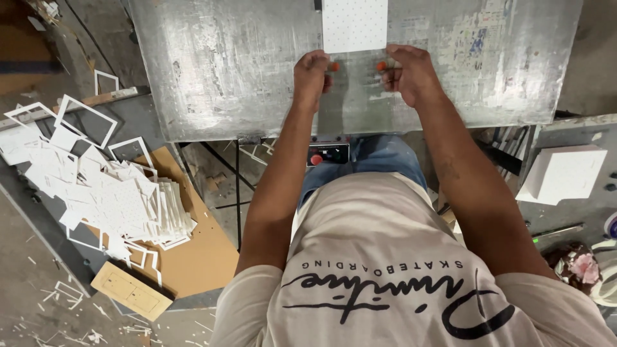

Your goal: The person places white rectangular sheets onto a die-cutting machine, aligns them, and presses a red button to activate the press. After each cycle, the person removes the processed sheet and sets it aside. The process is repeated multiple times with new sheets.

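nearest the lens was a pale shirt (398, 289) with dark lettering, and below it blue jeans (379, 160). both bare arms reached forward to a worn metal table (225, 71). left hand (312, 74) was curled shut, its fingers against an orange knob (333, 66); right hand (408, 74) was curled shut likewise beside a second orange knob (381, 65). whether either knob was truly pinched or only touched could not be told, since the fingers hid most of each. a white dotted sheet (355, 24) lay flat on the table just beyond the knuckles, between the two hands, its far edge cut off by the frame.

no container was evident; loose goods lay in heaps. a pile of white offcuts (109, 193), frames and squares together, rested on a brown board (193, 257) at left. a tan card (132, 290) lay near it on the floor. at right a stack of white squares (565, 173) sat on a grey bench (578, 218).

under the table edge a control box (328, 154) with a red button was partly hidden by the table and arms. objects at the lower right corner were cut off and hard to make out.

grey floor (38, 283) carried scattered white scraps.
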